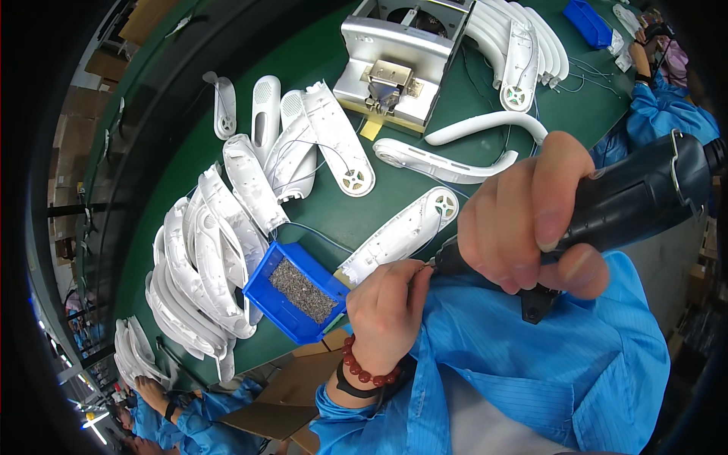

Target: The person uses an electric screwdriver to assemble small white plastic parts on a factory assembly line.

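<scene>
Fingers clasp a smooth, barrel-shaped black driver.

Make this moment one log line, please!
Right hand: holds black power tool; left hand: near its tip; blue bin: grey bits inside; table: white parts

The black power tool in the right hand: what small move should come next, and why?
Probably bring the black power tool to the nearest white shell. The right hand grips the tool, the left hand is pinched close at its nose, and that shell lies just beyond. Whether the pinch holds a small part, I can't tell.
</scene>
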The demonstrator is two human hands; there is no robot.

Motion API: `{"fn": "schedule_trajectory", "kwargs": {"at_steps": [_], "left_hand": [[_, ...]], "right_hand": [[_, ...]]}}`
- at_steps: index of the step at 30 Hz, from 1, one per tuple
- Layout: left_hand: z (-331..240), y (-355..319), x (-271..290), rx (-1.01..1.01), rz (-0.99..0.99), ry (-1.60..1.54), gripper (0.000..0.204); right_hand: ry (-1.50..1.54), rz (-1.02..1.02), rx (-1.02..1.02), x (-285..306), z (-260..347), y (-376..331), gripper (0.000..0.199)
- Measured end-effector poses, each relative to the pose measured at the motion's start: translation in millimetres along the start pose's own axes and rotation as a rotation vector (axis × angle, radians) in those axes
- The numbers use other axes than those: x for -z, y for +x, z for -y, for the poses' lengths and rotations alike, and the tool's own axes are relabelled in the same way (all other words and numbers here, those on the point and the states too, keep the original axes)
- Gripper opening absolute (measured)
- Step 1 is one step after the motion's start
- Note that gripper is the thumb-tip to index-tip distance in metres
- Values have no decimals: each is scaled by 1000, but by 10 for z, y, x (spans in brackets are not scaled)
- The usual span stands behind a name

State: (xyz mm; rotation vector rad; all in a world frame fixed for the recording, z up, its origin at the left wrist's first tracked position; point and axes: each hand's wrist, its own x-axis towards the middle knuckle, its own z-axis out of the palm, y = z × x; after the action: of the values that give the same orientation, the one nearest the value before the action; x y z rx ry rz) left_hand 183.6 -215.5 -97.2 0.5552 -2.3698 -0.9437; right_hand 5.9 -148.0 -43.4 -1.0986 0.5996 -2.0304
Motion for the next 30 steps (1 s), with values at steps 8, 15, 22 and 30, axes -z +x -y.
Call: {"fn": "schedule_trajectory", "kwargs": {"at_steps": [8,15,22,30], "left_hand": [[-7,-2,-3,7,-13,-26,20],[-16,27,-1,-5,9,-12,20],[43,2,-32,-76,18,72,19],[33,51,6,-152,68,188,17]], "right_hand": [[-16,39,-39,45,-40,-27,27],[-26,57,-43,52,-32,-29,27],[-83,86,-83,76,-30,-57,31],[-348,101,-120,55,-54,-149,31]]}}
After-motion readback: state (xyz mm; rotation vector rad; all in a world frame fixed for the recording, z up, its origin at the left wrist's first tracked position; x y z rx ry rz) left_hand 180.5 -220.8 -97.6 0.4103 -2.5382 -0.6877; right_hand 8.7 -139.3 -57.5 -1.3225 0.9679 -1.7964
